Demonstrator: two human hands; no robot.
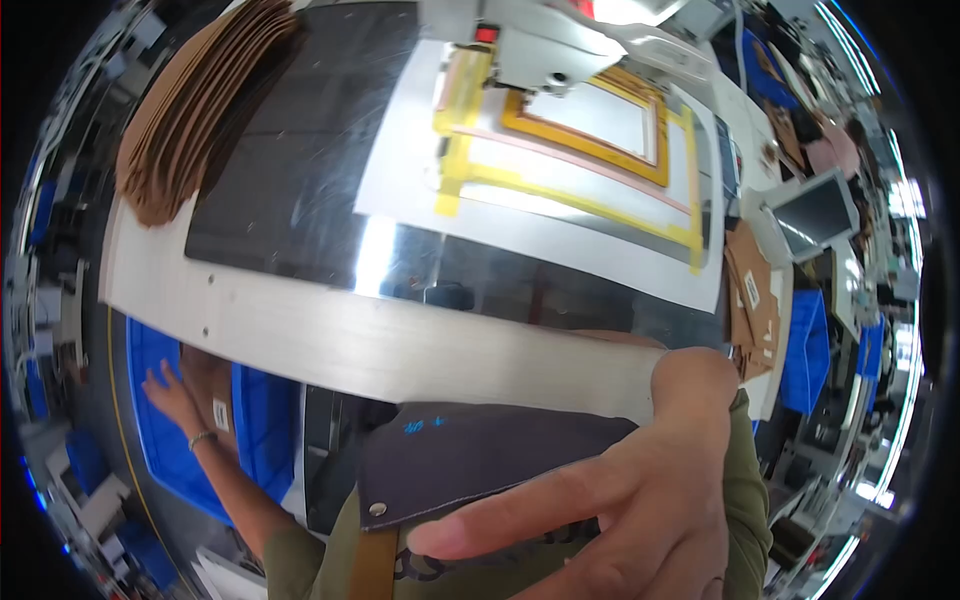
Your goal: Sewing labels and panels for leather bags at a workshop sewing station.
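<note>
The left hand [175,398] reaches down over the blue bin [150,430] at the lower left, its fingers spread apart and gripping nothing visible. Just beside it, inside the bin, is a brown piece [204,388] with a white label [220,414]; whether the fingertips touch it cannot be told. A thin wristband [203,437] circles the wrist.

The right hand [640,490] looms large in the foreground, its index finger stretched out toward the left. The lower edge cuts off part of it — so whether it has hold of anything cannot be told. Behind that finger, in this view, lies a dark cloth panel [480,450] with a metal stud [377,510] at its corner.

The table [400,345] has a pale edge around a dark plate [290,150]. On the plate lies a white sheet [400,190] bordered with yellow tape [575,200], and an orange-yellow frame [590,146] sits beneath a white machine head [545,60]. A fanned stack of brown pieces [195,110] stands at the far left — well apart from the flat brown pieces [750,300] at the right, near a small screen [815,215].
</note>
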